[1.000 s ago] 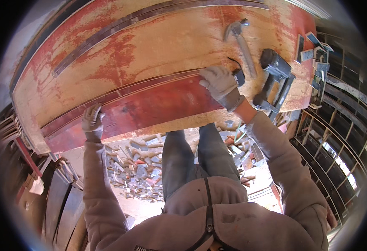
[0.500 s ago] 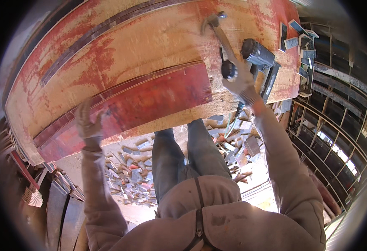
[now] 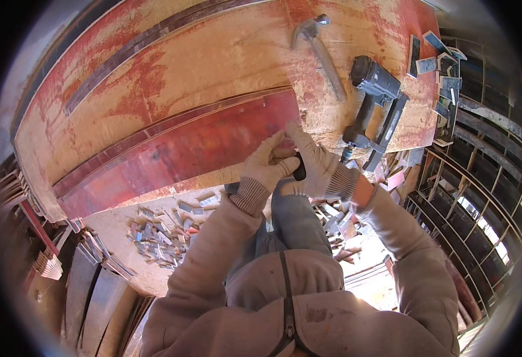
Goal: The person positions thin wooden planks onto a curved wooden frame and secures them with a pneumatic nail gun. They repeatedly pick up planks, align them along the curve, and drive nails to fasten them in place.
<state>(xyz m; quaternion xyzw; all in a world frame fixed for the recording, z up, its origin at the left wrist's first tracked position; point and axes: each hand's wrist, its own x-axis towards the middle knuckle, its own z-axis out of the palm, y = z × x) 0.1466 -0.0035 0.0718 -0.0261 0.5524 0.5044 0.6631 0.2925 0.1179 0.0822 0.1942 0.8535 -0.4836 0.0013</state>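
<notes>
My gloved left hand (image 3: 267, 159) and gloved right hand (image 3: 317, 163) meet at the near right corner of a long red curved panel (image 3: 201, 143). My right hand is closed on a small black rounded object (image 3: 299, 168), mostly covered by the gloves. The left thumb and fingers are bent together beside it; what they pinch, if anything, is hidden. Beyond my right hand a claw hammer (image 3: 326, 62) lies on the large plywood sheet (image 3: 213, 56), its head away from me. A black nail gun (image 3: 375, 101) rests to its right.
Dark offcuts (image 3: 442, 71) sit on the sheet's right edge. A dark curved strip (image 3: 142, 44) lies across its far side. Wood scraps (image 3: 163, 235) cover the floor around my legs. Framed panels (image 3: 469, 196) stand at the right, and long boards (image 3: 85, 297) lean at the lower left.
My right hand has come away from beside the hammer, toward me, with the black object. My left hand has left the panel's left part and moved right to meet it.
</notes>
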